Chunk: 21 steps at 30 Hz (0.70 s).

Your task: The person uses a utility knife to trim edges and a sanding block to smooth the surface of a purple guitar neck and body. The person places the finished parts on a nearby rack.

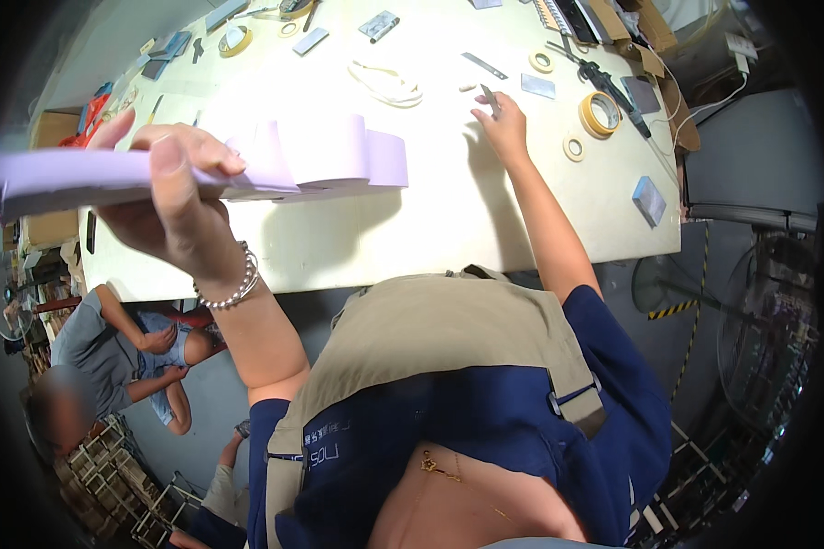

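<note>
My left hand [169, 197] is raised close to the camera, gripping a folded stack of pale lilac paper strips [275, 165] that fans out to the right over the white table [412, 229]. A beaded silver bracelet sits on that wrist. My right hand [502, 123] reaches far across the table and pinches a small grey metal tool [489, 96] lying near the middle. A coil of white cord [386, 82] rests just left of that hand.
Rolls of tape [600, 113] [235, 40], small grey blocks [648, 199], a metal ruler [483, 65] and a black tool [604, 84] lie around the table. Cardboard boxes stand at the far right corner. A seated person [110, 352] is below left, a fan [764, 329] at right.
</note>
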Each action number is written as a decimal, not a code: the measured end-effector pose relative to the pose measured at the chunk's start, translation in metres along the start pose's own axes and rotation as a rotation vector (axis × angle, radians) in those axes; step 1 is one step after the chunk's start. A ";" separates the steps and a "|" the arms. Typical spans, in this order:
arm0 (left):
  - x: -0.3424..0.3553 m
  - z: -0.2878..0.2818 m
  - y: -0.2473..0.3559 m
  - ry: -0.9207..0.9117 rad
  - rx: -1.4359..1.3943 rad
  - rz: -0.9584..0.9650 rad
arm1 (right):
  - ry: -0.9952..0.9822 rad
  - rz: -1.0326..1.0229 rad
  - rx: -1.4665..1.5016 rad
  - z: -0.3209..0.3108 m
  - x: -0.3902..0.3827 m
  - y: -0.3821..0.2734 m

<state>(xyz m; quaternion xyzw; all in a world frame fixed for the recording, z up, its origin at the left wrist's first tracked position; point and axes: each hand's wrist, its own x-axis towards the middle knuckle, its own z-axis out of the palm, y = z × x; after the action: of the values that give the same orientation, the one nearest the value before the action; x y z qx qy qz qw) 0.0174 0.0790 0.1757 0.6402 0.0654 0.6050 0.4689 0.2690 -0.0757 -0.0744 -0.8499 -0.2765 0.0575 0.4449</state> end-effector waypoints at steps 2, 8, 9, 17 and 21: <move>0.008 -0.013 -0.004 -0.103 0.157 -0.005 | -0.009 -0.061 -0.091 0.013 0.037 0.019; 0.007 -0.013 -0.015 -0.157 0.400 0.353 | -0.175 -0.092 -0.208 0.029 0.080 0.067; 0.009 -0.018 -0.012 -0.253 0.472 0.359 | -0.156 -0.226 -0.163 0.025 0.083 0.070; -0.006 -0.022 0.005 -0.418 0.399 -0.043 | -0.457 -0.372 0.642 -0.051 -0.005 -0.179; -0.001 -0.025 0.010 -0.471 0.373 -0.073 | -0.082 -1.015 0.286 -0.071 -0.039 -0.250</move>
<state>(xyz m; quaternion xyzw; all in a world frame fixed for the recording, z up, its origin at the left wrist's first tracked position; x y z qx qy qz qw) -0.0086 0.0857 0.1777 0.8350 0.0879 0.4003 0.3672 0.1560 -0.0342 0.1591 -0.5369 -0.6599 -0.0946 0.5171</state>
